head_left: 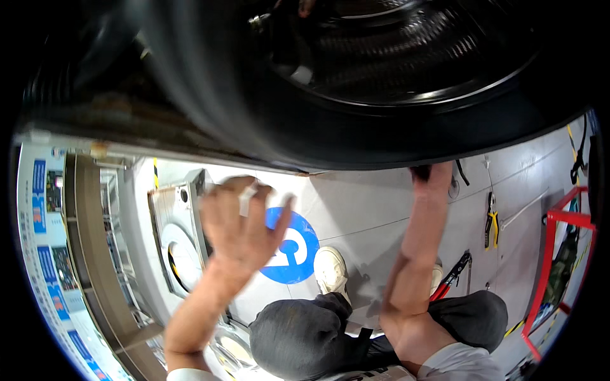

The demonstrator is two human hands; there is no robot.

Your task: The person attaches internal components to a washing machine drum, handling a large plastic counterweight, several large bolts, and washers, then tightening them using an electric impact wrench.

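A washing machine front (pixel 381 136) fills the top of the head view, with a dark ring around a perforated metal drum (pixel 406 44). My left hand (pixel 241 222) is raised just below its lower edge, fingers spread and slightly blurred, holding nothing visible. My right hand (pixel 430 181) reaches up to the underside of the machine at the dark ring's lower edge, where its fingers are mostly hidden; what they grip, if anything, cannot be seen.
A detached white panel with a round opening (pixel 179 244) stands at left, beside shelving (pixel 86 235). Yellow-handled pliers (pixel 490 222) and a red-handled tool (pixel 451 279) lie on the floor (pixel 356 209). A red frame (pixel 569 217) stands at right. My knees and shoes occupy the lower middle.
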